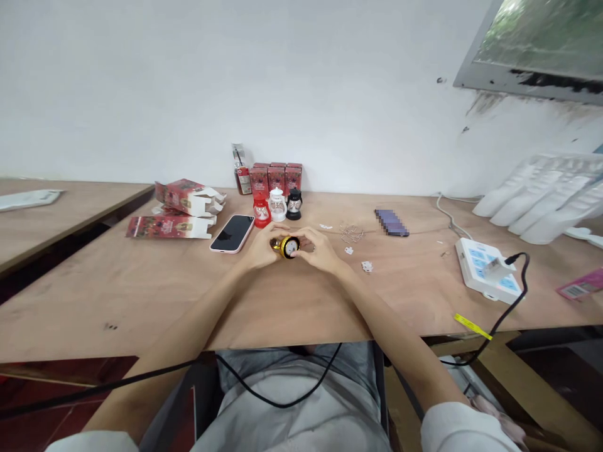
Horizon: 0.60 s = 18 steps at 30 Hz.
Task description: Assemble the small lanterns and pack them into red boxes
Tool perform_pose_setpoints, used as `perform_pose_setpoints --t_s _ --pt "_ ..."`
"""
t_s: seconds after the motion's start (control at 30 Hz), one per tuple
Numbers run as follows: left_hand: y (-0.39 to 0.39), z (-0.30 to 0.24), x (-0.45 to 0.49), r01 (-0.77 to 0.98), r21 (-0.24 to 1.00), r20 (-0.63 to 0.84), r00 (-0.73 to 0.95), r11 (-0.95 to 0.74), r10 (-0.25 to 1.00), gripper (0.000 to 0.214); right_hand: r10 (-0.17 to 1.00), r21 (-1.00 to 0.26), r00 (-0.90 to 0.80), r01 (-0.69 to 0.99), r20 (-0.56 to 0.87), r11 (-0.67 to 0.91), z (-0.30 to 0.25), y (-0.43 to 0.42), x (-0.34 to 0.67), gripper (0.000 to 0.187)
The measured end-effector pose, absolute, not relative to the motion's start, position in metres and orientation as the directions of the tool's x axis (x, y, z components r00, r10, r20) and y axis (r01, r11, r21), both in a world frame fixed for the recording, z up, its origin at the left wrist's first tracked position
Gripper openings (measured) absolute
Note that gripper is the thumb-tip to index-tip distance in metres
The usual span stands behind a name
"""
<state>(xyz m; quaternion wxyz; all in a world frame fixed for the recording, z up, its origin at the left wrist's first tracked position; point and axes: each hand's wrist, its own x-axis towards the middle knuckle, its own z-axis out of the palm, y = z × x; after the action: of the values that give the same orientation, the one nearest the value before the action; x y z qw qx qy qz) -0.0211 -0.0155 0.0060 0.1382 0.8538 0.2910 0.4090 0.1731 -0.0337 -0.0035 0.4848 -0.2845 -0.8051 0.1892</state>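
A small gold lantern [282, 246] lies on its side between my hands, its round base with a pale disc turned toward me. My left hand [262, 247] is closed around its left end. My right hand [321, 248] curls at the base, its thumb against the disc. Just behind stand a red mini lantern [262, 212], a white one [277, 206] and a black one [294, 205]. To the right lie a loose pile of thin metal pieces [352, 234] and small white pieces [367, 267].
Left of my hands are a pink-edged phone [232, 233] and opened red cartons [172, 226]. Red boxes [277, 179] and a bottle [242, 172] stand by the wall. Farther right are a dark phone-like slab [392, 222], a white power strip [487, 270] with a black cable, and white plastic sleeves [541, 201].
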Motion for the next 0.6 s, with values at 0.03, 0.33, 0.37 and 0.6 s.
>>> perform_pose_setpoints --t_s 0.03,0.33,0.37,0.6 --pt "-0.0142 0.0063 -0.0225 0.386 0.488 0.614 0.486 -0.783 0.622 0.040 0.637 -0.577 -0.373 0.272 0.674 0.770 -0.0045 -0.0335 0.1729 0.030" --pt "-0.0120 0.0031 -0.0252 0.308 0.629 0.591 0.407 -0.714 0.696 0.056 0.629 -0.531 -0.324 0.344 0.707 0.774 -0.0075 -0.0332 0.1756 0.031" --pt "-0.0122 0.0028 -0.0251 0.301 0.638 0.588 0.404 -0.709 0.701 0.055 0.624 -0.521 -0.329 0.351 0.709 0.778 -0.0069 -0.0336 0.1760 0.031" --pt "-0.0122 0.0034 -0.0252 0.343 0.597 0.611 0.392 -0.725 0.688 0.043 0.622 -0.505 -0.330 0.377 0.710 0.776 -0.0053 -0.0369 0.1752 0.027"
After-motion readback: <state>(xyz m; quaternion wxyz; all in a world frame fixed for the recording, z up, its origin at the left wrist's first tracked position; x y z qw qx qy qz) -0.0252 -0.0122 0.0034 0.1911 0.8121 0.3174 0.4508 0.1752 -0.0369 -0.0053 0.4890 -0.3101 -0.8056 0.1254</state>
